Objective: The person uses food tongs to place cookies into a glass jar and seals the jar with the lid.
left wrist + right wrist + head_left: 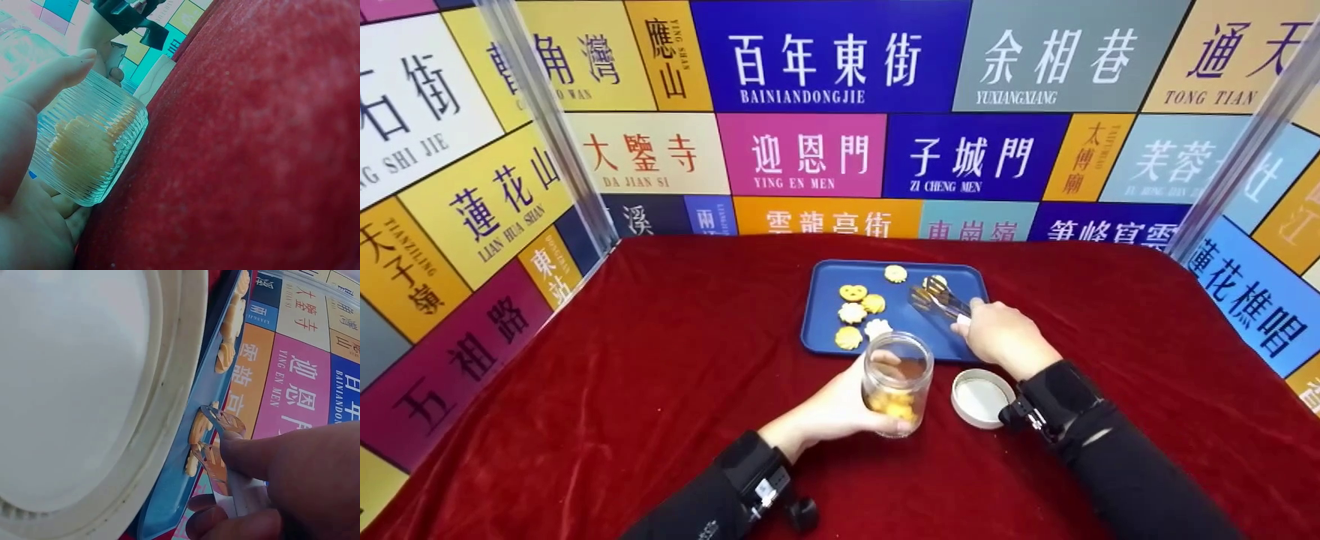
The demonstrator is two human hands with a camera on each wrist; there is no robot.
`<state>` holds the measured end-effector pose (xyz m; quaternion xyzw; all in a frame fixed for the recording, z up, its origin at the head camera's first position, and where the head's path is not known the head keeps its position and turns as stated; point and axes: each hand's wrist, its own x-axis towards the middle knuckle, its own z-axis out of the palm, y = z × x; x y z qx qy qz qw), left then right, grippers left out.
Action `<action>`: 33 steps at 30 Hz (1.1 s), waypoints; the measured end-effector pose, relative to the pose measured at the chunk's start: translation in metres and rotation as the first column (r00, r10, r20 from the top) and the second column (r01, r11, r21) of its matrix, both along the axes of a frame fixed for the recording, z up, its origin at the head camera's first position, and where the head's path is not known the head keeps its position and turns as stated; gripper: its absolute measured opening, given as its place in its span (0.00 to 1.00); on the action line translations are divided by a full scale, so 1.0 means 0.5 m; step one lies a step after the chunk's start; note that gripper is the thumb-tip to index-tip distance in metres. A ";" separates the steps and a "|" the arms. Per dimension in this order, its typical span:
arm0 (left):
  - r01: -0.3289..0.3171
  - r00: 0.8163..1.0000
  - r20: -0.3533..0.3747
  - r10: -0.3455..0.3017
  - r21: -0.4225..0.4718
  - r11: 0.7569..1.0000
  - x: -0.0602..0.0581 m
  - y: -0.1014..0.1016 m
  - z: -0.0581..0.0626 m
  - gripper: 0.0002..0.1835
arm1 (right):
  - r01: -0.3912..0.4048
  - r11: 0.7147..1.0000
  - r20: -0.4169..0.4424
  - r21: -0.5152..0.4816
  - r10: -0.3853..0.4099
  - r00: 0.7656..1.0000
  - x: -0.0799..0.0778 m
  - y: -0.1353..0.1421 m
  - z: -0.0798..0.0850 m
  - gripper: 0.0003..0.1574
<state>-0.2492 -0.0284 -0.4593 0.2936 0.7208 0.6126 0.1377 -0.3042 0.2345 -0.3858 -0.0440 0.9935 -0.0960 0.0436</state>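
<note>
My left hand [829, 409] grips a ribbed clear glass jar [121, 109], which stands upright on the red cloth. Yellow cookies [84, 152] lie in the bottom of the jar. In my right hand [1006, 337] is a pair of serving tongs [239, 486], pinched between thumb and fingers. Their slotted ends are spread apart over the right part of the blue tray [823, 281], right at a cookie [199, 427]. Several more cookies, one a pretzel shape [853, 292], lie on the tray's left side and far edge.
A round whitish lid [982, 399] lies inner side up on the red cloth [697, 360], right of the jar and below my right wrist; it fills much of the right wrist view. Behind the table rises a panel of coloured signs [802, 154], with transparent posts at the corners.
</note>
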 end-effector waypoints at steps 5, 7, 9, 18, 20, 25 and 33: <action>0.003 1.000 0.001 -0.003 0.010 1.000 0.001 -0.001 -0.001 0.47 | -0.017 1.000 -0.028 0.006 0.017 0.999 0.014 0.013 -0.001 0.35; 0.004 1.000 0.004 -0.004 0.016 1.000 0.001 0.000 -0.001 0.47 | -0.015 1.000 -0.032 0.002 0.015 0.999 0.022 0.020 0.000 0.34; 0.011 1.000 0.005 -0.011 0.024 1.000 0.001 0.001 -0.001 0.47 | -0.013 1.000 -0.033 -0.001 0.013 0.999 0.029 0.029 -0.001 0.33; 0.034 0.999 -0.010 -0.033 0.029 0.999 -0.002 -0.001 -0.003 0.48 | -0.039 0.999 -0.026 -0.018 0.039 0.999 0.044 0.060 0.003 0.30; 0.030 1.000 -0.008 -0.030 0.019 0.999 -0.002 -0.003 -0.003 0.48 | -0.048 0.999 -0.026 -0.010 0.048 0.999 0.042 0.066 0.004 0.29; 0.017 1.000 0.003 -0.017 0.006 1.000 0.000 -0.003 0.000 0.46 | -0.056 0.998 -0.049 0.008 0.056 0.997 0.039 0.080 0.004 0.25; 0.013 1.000 0.006 -0.013 0.009 1.000 0.001 -0.001 0.000 0.46 | -0.035 0.999 -0.045 -0.027 0.033 0.998 0.034 0.100 0.018 0.24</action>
